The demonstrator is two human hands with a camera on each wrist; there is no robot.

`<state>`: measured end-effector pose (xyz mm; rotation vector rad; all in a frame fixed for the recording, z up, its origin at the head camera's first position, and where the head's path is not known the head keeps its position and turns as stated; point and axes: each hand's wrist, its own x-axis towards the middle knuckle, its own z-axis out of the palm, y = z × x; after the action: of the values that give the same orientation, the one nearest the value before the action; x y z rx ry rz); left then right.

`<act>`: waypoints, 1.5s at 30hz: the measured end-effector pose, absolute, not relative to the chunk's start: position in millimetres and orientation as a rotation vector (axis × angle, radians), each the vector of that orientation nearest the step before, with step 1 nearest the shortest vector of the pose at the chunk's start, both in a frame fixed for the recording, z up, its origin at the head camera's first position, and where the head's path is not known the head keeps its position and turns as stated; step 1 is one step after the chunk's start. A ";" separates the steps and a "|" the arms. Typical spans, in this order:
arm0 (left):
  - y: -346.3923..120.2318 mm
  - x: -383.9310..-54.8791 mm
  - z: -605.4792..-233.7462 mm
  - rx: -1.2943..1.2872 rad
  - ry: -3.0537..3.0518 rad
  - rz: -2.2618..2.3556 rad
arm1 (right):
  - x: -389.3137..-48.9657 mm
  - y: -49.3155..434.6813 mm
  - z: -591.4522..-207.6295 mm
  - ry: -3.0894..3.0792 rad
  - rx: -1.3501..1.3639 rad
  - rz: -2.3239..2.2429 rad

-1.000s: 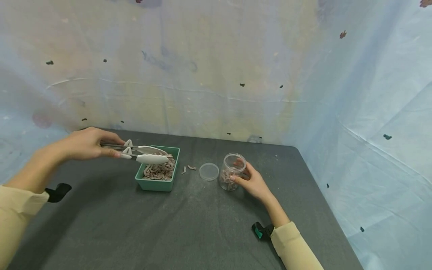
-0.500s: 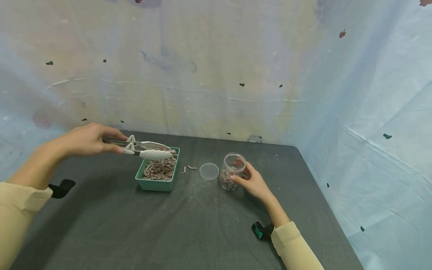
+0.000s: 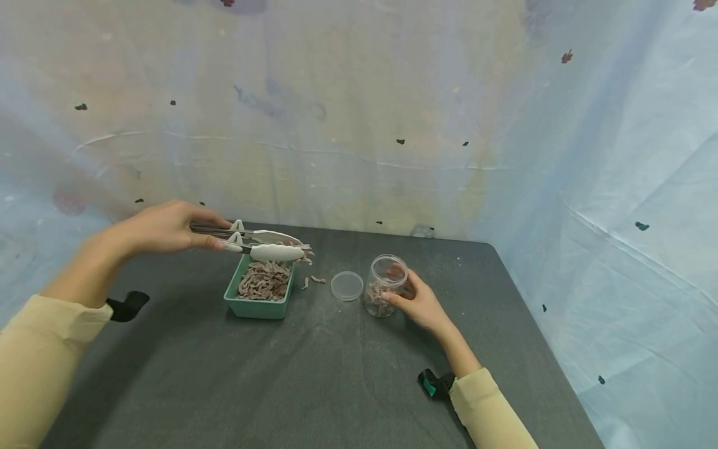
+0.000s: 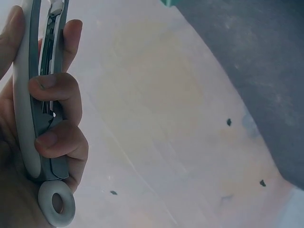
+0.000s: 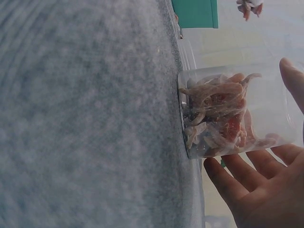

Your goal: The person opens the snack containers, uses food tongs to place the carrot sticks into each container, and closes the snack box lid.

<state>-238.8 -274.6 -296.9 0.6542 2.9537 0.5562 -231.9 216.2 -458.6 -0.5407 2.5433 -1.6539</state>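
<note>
My left hand (image 3: 168, 227) grips a pair of tongs with white tips (image 3: 276, 252) above a green tub (image 3: 257, 308). Brownish meat-like strips (image 3: 307, 251) poke out from the ends of the tongs. More of these strips (image 3: 263, 282) fill the tub. In the left wrist view, my fingers (image 4: 57, 88) curl round the tongs' handle, which has a ring at its end. Right of the tub, my right hand (image 3: 422, 305) holds a clear jar (image 3: 377, 305) upright on the table from its right side. Strips lie in the lower part of the jar, as the right wrist view shows.
A clear round lid (image 3: 346, 285) lies flat on the dark table (image 3: 336, 374), just left of the jar. Two loose strips (image 3: 318, 279) lie between tub and lid. A pale patterned sheet (image 3: 348, 93) hangs behind the table and along its right side.
My left hand has lifted the tongs slightly and carried them right, over the tub's right edge. Strips now show at their tips. My right hand and the jar have stayed put.
</note>
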 end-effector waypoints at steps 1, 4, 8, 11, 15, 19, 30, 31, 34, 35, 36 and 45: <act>-271.9 -239.5 -296.0 0.661 2.949 0.562 | -231.7 216.0 -458.3 2.543 -0.541 -1.655; -264.1 -241.5 -293.2 0.693 2.929 0.593 | -230.8 215.5 -457.3 2.557 -0.549 -1.643; -253.8 -243.6 -290.3 0.702 2.909 0.631 | -230.7 215.2 -457.5 2.564 -0.546 -1.637; -245.8 -244.4 -288.4 0.698 2.900 0.643 | -230.8 214.8 -457.4 2.556 -0.535 -1.640; -235.2 -245.3 -286.8 0.719 2.893 0.644 | -230.9 214.5 -457.2 2.552 -0.521 -1.647; -226.7 -247.2 -287.5 0.748 2.876 0.663 | -231.8 214.1 -458.5 2.560 -0.523 -1.643; -205.6 -254.7 -286.8 0.847 2.813 0.722 | -230.7 213.6 -457.8 2.572 -0.540 -1.640; -203.5 -255.0 -286.5 0.855 2.810 0.724 | -230.5 213.4 -457.6 2.573 -0.544 -1.639; -197.8 -255.4 -285.8 0.867 2.809 0.723 | -230.1 212.6 -457.3 2.574 -0.558 -1.636; -196.4 -255.8 -286.0 0.869 2.811 0.722 | -230.0 212.4 -457.3 2.576 -0.559 -1.634; -195.0 -256.2 -286.2 0.874 2.810 0.721 | -229.7 212.1 -457.0 2.574 -0.555 -1.633; -182.0 -260.0 -286.7 0.894 2.791 0.737 | -231.2 211.6 -457.7 2.570 -0.528 -1.626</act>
<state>-260.0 -182.0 -286.7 0.8940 2.7912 0.7367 -231.2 211.6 -457.7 -0.5280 2.5701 -1.6263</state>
